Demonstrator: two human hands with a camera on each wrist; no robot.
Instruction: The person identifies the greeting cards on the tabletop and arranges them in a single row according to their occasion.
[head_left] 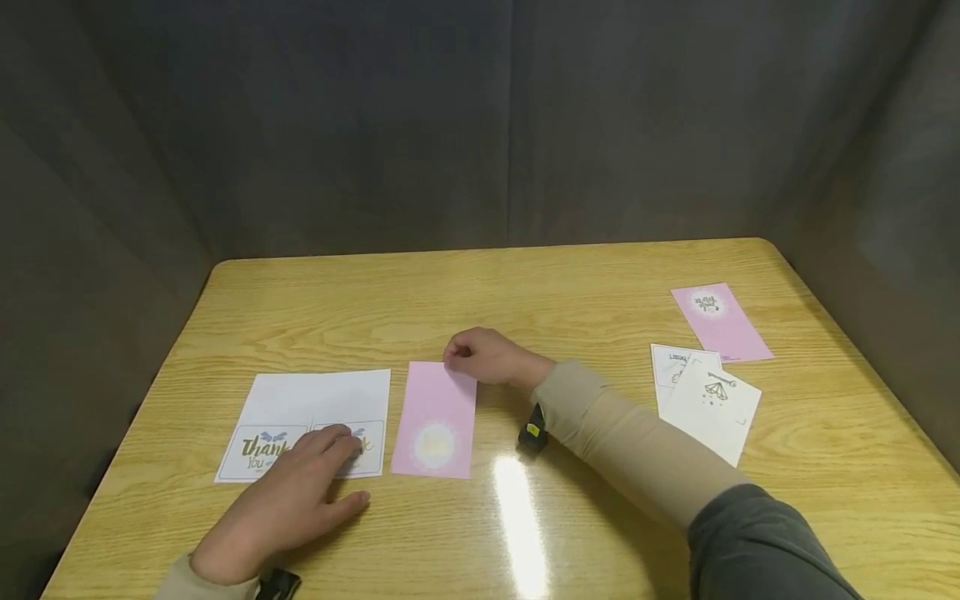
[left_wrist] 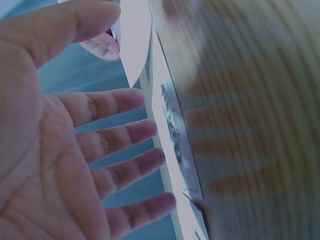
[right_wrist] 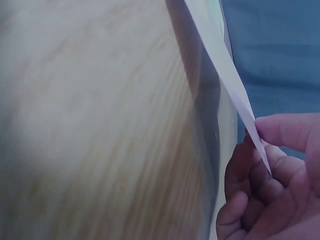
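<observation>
My right hand (head_left: 491,357) pinches the top right corner of a pink card (head_left: 437,404) with a pale round patch near its lower end. In the right wrist view, the card (right_wrist: 225,65) slants up off the wood between thumb and curled fingers. My left hand (head_left: 296,487), fingers spread and nearly straight, is over the lower part of two white "Thank You" cards (head_left: 322,396) lying side by side. Its palm (left_wrist: 65,150) holds nothing. Whether the fingertips touch those cards I cannot tell. The hand hides part of the right one's print.
On the right of the wooden table (head_left: 540,292) lies another pink card (head_left: 731,329). Nearer, a white card with a key and gem drawing (head_left: 712,412) overlaps a bordered white card (head_left: 663,367). A dark curtain (head_left: 375,125) stands behind the table.
</observation>
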